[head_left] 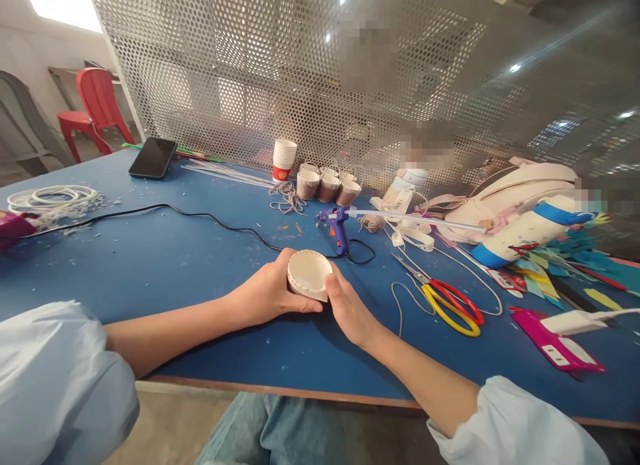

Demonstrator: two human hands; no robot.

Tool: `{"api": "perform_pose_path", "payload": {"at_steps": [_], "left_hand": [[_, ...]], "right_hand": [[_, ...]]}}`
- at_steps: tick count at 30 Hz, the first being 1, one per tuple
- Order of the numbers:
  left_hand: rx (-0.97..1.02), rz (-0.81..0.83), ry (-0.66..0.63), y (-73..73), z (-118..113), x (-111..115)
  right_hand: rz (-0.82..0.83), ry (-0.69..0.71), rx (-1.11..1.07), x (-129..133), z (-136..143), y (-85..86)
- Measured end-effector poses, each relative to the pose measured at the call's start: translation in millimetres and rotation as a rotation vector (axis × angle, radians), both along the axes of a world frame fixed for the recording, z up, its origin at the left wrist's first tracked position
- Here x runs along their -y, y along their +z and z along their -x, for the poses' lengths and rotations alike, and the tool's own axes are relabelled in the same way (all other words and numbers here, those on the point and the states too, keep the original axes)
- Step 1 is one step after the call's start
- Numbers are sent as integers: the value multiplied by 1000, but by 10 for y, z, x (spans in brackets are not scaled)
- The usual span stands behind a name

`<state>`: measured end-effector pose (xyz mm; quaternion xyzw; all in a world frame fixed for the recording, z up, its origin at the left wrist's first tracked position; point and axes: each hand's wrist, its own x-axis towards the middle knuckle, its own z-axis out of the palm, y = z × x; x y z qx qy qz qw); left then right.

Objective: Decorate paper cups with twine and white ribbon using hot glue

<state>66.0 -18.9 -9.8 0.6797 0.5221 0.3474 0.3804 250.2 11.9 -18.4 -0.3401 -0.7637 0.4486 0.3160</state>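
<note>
Over the front middle of the blue table, both my hands are closed around a pale paper cup [309,270], its round end turned up towards me. Fingers of my left hand [270,285] wrap its left side, the thumb lying along the near side. My right hand [350,305] grips the right side with the thumb at the rim, where a white edge sticks out as a corner. Just beyond the cup lies a blue glue gun [337,228] with a long clear glue stick in its back. Scissors [445,305] with red and yellow handles rest to the right.
At the back stand stacked paper cups [285,159] and several wrapped cups [329,185], beside loose cord [287,199]. A black cable [215,218] crosses the table. A phone [153,157] lies back left; a bottle [525,235], bag [530,185] and magenta power strip [560,345] are right.
</note>
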Motion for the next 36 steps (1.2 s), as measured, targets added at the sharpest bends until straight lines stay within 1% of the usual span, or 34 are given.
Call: {"api": "perform_pose_path", "payload": {"at_steps": [3,5,8,10,12,14,17,19,21,23,25,26,28,29,31,34,36], "left_hand": [[-52,-27,-19,58,51,0],[-80,-36,-52,96,108,-27],[-73,-20,-182,115,193,-95],[-32,-23,-239,94,220,-136],[17,-22,-204,54,215,-159],[67,-10,-125,13,188,-160],[127,-42,-56,-26,140,-137],[128,-89,-48,-39,120,-120],[129,-130,-51,-54,112,-113],[146,-139,-50,-81,117,-118],[164,-115,-47,-117,130,-134],[169,-96,-46,-136,136,-143],[194,-75,-46,-168,140,-163],[215,-82,-47,-180,132,-172],[275,-136,-42,-190,89,-189],[379,-252,-10,-177,-39,-207],[394,-273,-10,-161,-137,-212]], "right_hand": [[-16,-84,-97,21,-15,39],[-56,-91,-134,37,-9,45],[-110,-113,-76,43,17,31],[-88,-161,-28,24,31,28],[-11,-190,-34,-15,31,35],[85,-163,-111,-66,13,40],[186,-49,-272,-137,-41,24],[186,14,-326,-173,-82,4],[159,54,-317,-203,-118,-7],[153,100,-291,-229,-137,-1],[179,122,-317,-242,-134,26],[198,109,-355,-240,-123,45],[213,20,-452,-215,-80,87],[199,-42,-494,-194,-50,105],[112,-149,-534,-150,20,118],[-48,-232,-484,-102,133,71],[-119,-253,-387,-88,198,15]]}}
